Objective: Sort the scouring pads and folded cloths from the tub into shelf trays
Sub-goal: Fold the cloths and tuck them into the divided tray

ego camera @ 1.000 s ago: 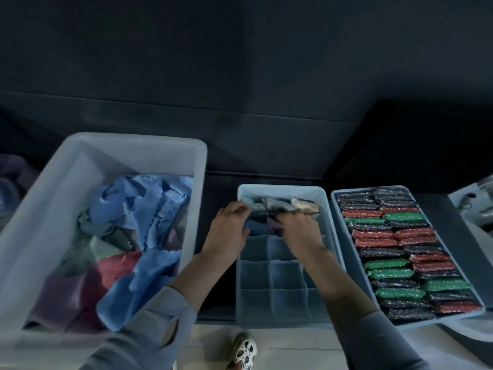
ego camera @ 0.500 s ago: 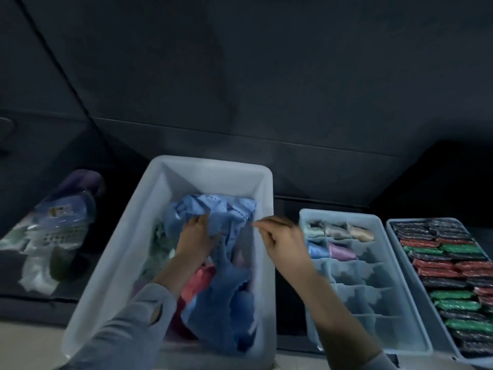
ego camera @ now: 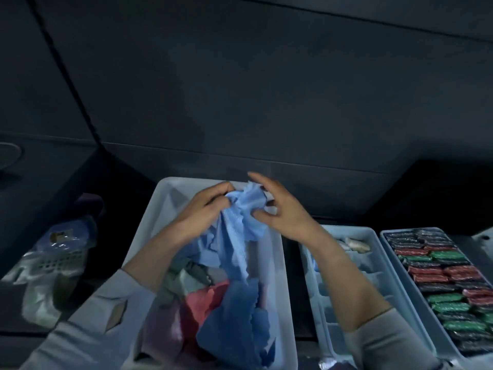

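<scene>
Over a pale tub (ego camera: pixel 280 265) of loose cloths, a person's left hand (ego camera: pixel 198 213) pinches the top corner of a blue cloth (ego camera: pixel 240 222), lifted so its tail trails into the pile, while the right hand (ego camera: pixel 282 212) nips its other edge between thumb and finger, remaining fingers spread. The divided tray (ego camera: pixel 373 237) with a few folded cloths and the tray of scouring pads (ego camera: pixel 442 273) sit just right. The trailing end may drag neighbouring cloths out, or a rushed fold may prove too bulky for one compartment.
</scene>
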The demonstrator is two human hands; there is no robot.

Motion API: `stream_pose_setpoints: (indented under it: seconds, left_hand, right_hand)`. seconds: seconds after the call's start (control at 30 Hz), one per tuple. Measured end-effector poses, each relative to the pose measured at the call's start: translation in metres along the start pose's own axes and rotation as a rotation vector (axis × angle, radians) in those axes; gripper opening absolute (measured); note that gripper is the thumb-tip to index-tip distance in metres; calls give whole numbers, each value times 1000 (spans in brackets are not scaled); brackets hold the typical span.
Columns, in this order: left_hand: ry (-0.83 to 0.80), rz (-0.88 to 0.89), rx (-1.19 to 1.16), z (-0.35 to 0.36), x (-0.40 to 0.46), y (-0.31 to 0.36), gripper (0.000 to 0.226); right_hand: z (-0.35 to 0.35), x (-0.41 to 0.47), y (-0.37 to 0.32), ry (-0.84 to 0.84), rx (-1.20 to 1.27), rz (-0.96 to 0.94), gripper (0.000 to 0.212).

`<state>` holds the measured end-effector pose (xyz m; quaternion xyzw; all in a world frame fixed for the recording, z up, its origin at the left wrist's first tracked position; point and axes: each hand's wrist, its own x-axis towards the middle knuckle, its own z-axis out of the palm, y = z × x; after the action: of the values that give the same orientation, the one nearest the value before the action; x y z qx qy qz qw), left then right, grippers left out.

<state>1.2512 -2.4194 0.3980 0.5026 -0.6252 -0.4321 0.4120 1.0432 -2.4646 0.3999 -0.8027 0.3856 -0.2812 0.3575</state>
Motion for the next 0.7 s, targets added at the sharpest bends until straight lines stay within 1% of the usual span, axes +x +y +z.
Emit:
stream_pose_setpoints:
  seconds: [0.03, 0.07, 0.1, 0.13, 0.17, 0.23, 0.27, 0.3, 0.33, 0.37, 0.4, 0.47, 0.5, 0.57, 0.6, 0.67, 0.7]
  left_hand:
    - [-8, 14, -15, -3, 2, 11, 11]
    - [8, 30, -31, -6, 4, 21, 14]
    - [40, 44, -55, -8, 6, 30, 18]
    - [80, 50, -83, -10, 7, 37, 21]
    - [123, 48, -95, -11, 7, 43, 22]
    - [160, 60, -50, -10, 5, 55, 16]
    - [149, 76, 40, -8, 5, 60, 20]
    - [144, 101, 184, -5, 7, 66, 36]
    - [157, 127, 331, -1, 10, 69, 45]
    - [196, 163, 459, 4, 13, 73, 45]
    - [245, 191, 544, 6, 17, 74, 38]
    - [325, 175, 618, 5, 22, 73, 34]
    - [335, 133, 618, 2, 23, 71, 33]
    - [298, 92, 539, -3, 23, 66, 33]
    - [264, 110, 474, -2, 22, 66, 34]
    - [159, 207, 333, 8, 17, 78, 43]
    - [121, 244, 289, 15, 17, 86, 52]
  right_hand:
    - [-8, 6, -9, -29, 55, 4, 56]
    - [-15, 10, -19, -36, 110, 24, 43]
    - [-22, 14, -27, -21, 177, 50, 29]
    - [-29, 17, -34, 11, 243, 70, 19]
    - [-36, 19, -40, 49, 294, 76, 15]
    - [-47, 21, -51, 100, 307, 66, 13]
    - [-51, 23, -56, 105, 274, 56, 19]
    - [-53, 24, -62, 101, 242, 49, 27]
    - [-56, 24, -68, 95, 217, 45, 32]
    - [-59, 24, -72, 97, 204, 43, 33]
    - [-63, 24, -76, 108, 198, 40, 33]
    - [-74, 23, -81, 158, 231, 44, 29]
    - [-82, 20, -82, 192, 265, 51, 27]
    - [-96, 16, -80, 249, 310, 64, 21]
    - [-99, 15, -78, 264, 300, 74, 16]
    - [-99, 12, -76, 247, 227, 103, 1]
    - [-96, 12, -76, 234, 177, 113, 12]
